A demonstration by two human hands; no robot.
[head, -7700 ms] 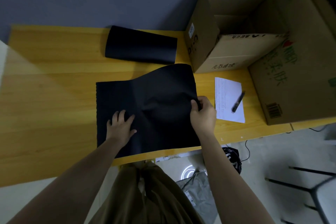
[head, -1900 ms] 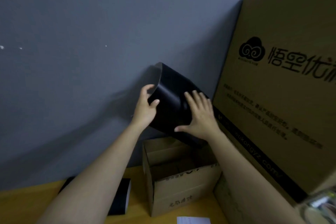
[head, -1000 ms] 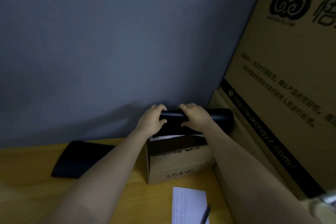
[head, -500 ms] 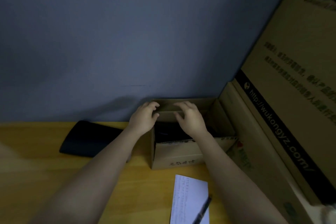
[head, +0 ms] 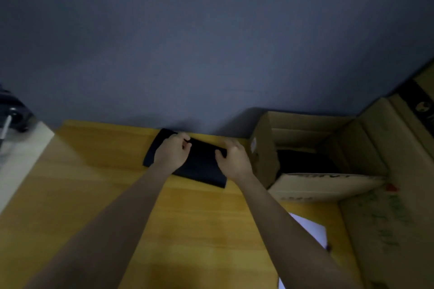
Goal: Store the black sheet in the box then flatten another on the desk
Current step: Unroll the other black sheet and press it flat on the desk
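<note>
A rolled black sheet (head: 202, 164) lies at the back of the yellow wooden desk (head: 94, 195), against the wall. My left hand (head: 172, 152) grips its left part, fingers curled over the top edge. My right hand (head: 232, 159) grips its right end. To the right stands the small open cardboard box (head: 263, 159), and another black sheet (head: 305, 162) lies dark inside it.
A large cardboard carton (head: 387, 218) fills the right side behind and beside the small box. A white paper (head: 312, 230) with a pen lies in front of the small box. A grey wall runs along the desk's back edge. A dark object (head: 14, 112) sits at the far left.
Both hands have left the small box, where the first black sheet now lies, and moved left onto the rolled black sheet on the desk, closing on it.
</note>
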